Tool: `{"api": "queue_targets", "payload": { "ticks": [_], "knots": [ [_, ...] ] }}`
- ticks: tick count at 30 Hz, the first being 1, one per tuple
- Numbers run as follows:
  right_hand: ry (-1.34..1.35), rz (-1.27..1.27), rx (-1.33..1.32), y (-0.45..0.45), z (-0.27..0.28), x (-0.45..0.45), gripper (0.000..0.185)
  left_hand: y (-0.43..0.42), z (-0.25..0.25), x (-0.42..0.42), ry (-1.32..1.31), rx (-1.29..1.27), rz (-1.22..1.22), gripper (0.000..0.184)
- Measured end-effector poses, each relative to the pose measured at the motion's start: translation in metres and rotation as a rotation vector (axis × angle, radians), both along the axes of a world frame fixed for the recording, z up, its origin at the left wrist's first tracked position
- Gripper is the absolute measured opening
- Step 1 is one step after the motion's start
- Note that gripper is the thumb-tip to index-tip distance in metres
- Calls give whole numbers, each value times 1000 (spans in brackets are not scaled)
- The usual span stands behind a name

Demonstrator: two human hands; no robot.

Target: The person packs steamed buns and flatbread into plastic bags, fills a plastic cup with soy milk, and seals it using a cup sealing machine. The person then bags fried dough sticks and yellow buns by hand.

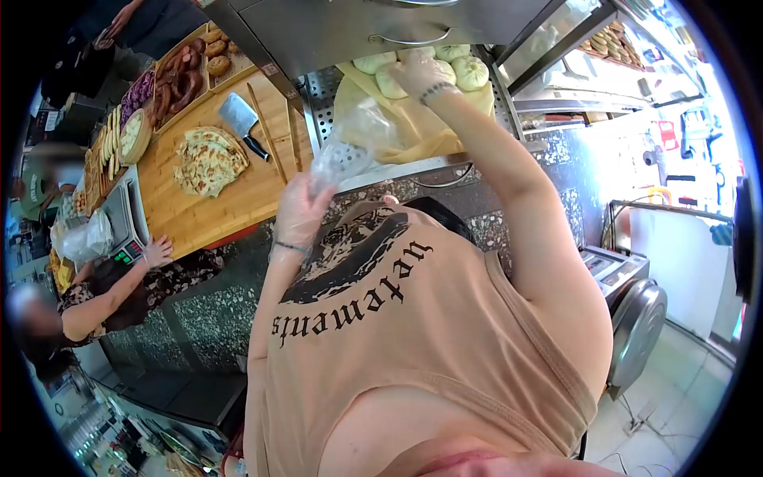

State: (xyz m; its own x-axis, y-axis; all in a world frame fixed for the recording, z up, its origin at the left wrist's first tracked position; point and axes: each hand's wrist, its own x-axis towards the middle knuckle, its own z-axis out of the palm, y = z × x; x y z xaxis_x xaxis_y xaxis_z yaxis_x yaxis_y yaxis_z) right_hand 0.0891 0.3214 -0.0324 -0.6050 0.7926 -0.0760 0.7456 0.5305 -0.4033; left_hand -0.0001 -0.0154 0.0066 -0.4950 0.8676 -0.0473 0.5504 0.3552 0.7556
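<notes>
My left hand (300, 213), in a clear glove, has its fingers closed on the edge of a transparent plastic bag (347, 151), which hangs over the metal tray's front. My right hand (419, 75), with a beaded bracelet at the wrist, reaches in among white steamed buns (472, 72) at the back of the perforated tray (324, 107). Its fingertips rest on a bun and are partly hidden, so its grip is unclear. Yellowish cloth (433, 131) lies under the buns and spreads toward the front edge.
Left of the tray, a wooden board (230, 195) holds a sliced flatbread (210, 161), a cleaver (241, 119) and wooden sticks (266, 133). A co-worker's hand (158, 251) is by a scale (125, 226). A steel cabinet (334, 24) overhangs the tray.
</notes>
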Motion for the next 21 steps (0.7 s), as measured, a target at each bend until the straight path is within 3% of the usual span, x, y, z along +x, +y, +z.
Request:
{"api": "queue_targets", "payload": {
  "ticks": [1,3,4,6,8,9,10,12,14,18,20,21],
  "knots": [
    [3,11,2,-10,24,5,62,-3,-9,-8,3,2,11,32],
    [-266,272,-230,-22,62,18,65,-13,-40,-19,-134,239,269,25],
    [-271,284,-233,-21,53,19,65,-14,-35,-16,-137,236,283,25],
    [-163,195,78,-15,27,10,66,-7,-17,-16,-122,117,329,22],
    [-146,180,-2,-7,15,-9,66,5,-12,-22,9,144,226,22],
    [-154,186,-46,-3,12,-22,67,13,-21,-23,45,283,243,22],
    [-172,132,-86,-1,13,-32,67,22,-4,-22,-121,233,275,22],
    [-135,38,-130,7,3,-31,69,34,-8,-31,-87,242,290,21],
    [-153,79,-119,9,1,-30,75,44,-11,-40,-509,335,315,19],
    [-245,310,-15,1,-3,-24,78,55,-16,-63,-363,365,334,21],
    [-203,529,-210,-20,24,-14,85,64,-22,-82,-139,293,351,26],
    [10,606,-193,-16,-2,-6,80,66,-25,-91,-34,174,347,30]
  ]
}}
